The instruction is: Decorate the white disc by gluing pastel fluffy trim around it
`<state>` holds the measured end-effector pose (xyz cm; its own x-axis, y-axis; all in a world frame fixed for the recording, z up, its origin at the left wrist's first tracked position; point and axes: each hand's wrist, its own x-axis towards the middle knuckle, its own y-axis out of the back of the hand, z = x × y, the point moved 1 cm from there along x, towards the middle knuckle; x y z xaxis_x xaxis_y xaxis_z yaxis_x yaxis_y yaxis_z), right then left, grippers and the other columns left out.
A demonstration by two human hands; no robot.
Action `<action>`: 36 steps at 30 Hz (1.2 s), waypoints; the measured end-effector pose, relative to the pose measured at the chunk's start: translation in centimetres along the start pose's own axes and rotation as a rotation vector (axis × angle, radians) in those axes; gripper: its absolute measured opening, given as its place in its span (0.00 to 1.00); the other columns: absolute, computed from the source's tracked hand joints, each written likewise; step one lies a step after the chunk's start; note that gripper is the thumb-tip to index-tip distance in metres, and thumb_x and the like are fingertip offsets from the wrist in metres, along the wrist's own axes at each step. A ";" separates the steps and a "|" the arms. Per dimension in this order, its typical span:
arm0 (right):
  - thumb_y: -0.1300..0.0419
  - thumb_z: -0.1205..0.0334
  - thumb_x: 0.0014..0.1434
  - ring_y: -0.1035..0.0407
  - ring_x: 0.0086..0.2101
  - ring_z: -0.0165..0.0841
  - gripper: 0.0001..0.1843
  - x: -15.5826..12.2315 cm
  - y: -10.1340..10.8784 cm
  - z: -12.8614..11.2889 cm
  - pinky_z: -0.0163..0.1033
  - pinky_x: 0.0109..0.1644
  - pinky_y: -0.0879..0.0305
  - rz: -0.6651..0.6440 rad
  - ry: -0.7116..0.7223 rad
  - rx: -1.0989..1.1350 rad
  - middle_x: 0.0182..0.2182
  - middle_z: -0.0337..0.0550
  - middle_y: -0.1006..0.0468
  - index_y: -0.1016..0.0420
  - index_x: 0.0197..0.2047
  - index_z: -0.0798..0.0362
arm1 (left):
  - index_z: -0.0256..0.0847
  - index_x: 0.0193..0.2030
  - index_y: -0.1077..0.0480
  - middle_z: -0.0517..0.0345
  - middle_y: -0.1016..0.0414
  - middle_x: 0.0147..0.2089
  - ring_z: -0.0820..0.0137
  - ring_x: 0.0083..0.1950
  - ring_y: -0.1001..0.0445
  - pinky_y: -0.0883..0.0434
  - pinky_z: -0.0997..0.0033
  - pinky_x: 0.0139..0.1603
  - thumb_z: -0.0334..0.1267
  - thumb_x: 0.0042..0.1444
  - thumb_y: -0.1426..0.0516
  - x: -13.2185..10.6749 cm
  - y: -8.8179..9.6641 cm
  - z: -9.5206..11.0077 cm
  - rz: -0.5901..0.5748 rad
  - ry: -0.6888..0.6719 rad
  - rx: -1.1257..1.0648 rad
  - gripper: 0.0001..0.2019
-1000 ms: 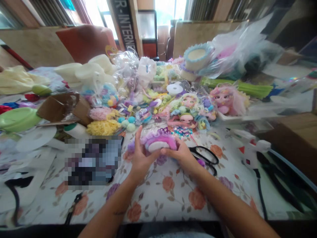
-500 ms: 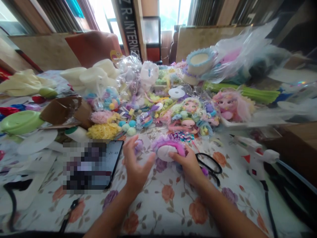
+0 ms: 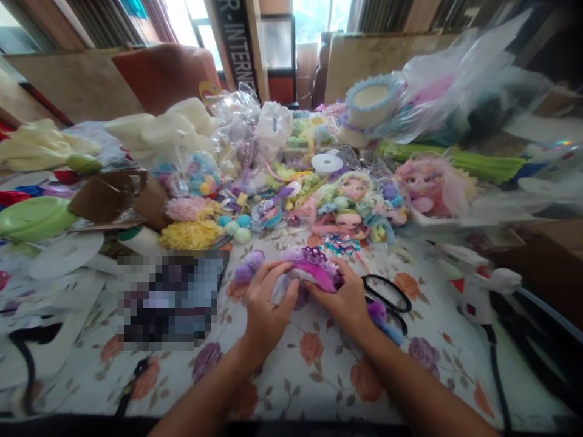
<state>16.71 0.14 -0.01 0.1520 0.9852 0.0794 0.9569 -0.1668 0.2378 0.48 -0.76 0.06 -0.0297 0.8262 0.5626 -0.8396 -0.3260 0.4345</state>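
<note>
Busy white flower-printed table (image 3: 285,371) here! Left hand (image 3: 269,303), right hand (image 3: 345,301): both grips clasp one ruffled, fluffy purple-and-pink piece (image 3: 319,273), black-looped scissors (image 3: 409,304) close by.

daylight glares through the far windows (image 3: 321,21), while outer edges stretch blurrily.

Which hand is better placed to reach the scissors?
Probably the right hand, though it holds the purple ruffled piece: the black scissors lie just beside it. The left hand is farther off.

Brown cardboard box (image 3: 98,195) beside a green container (image 3: 34,221)
</note>
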 end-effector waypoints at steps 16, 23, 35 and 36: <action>0.28 0.52 0.45 0.27 0.30 0.36 0.18 0.1 0.4 -0.7 0.40 0.37 0.30 0.026 -0.023 0.051 0.31 0.40 0.19 0.25 0.37 0.51 | 0.42 0.52 0.24 0.51 0.23 0.48 0.64 0.49 0.23 0.23 0.62 0.51 0.36 0.60 0.38 -0.4 -0.1 0.0 0.018 0.109 -0.149 0.14; 0.27 0.52 0.43 0.31 0.25 0.34 0.17 0.0 0.3 -1.1 0.38 0.30 0.32 -0.011 -0.076 0.103 0.25 0.37 0.22 0.26 0.33 0.51 | 0.41 0.42 0.21 0.56 0.22 0.39 0.69 0.39 0.23 0.24 0.67 0.45 0.37 0.57 0.36 0.2 0.3 -0.1 0.047 0.124 -0.053 0.07; 0.27 0.52 0.43 0.30 0.26 0.34 0.17 -0.1 0.3 -1.1 0.39 0.31 0.31 -0.008 -0.068 0.143 0.26 0.38 0.21 0.25 0.32 0.51 | 0.42 0.40 0.19 0.58 0.21 0.36 0.70 0.36 0.23 0.24 0.72 0.38 0.36 0.54 0.33 0.3 0.1 -0.2 0.074 0.217 -0.223 0.07; 0.27 0.52 0.44 0.29 0.27 0.35 0.18 -0.1 0.3 -1.1 0.39 0.32 0.31 -0.003 -0.071 0.149 0.27 0.39 0.21 0.24 0.34 0.52 | 0.42 0.41 0.20 0.57 0.21 0.38 0.70 0.37 0.22 0.23 0.72 0.38 0.37 0.54 0.33 0.3 0.1 -0.3 0.077 0.244 -0.251 0.08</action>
<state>16.71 -0.02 1.12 0.1607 0.9870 0.0086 0.9828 -0.1608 0.0909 0.27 -0.41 0.09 -0.2014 0.8987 0.3895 -0.9360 -0.2938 0.1939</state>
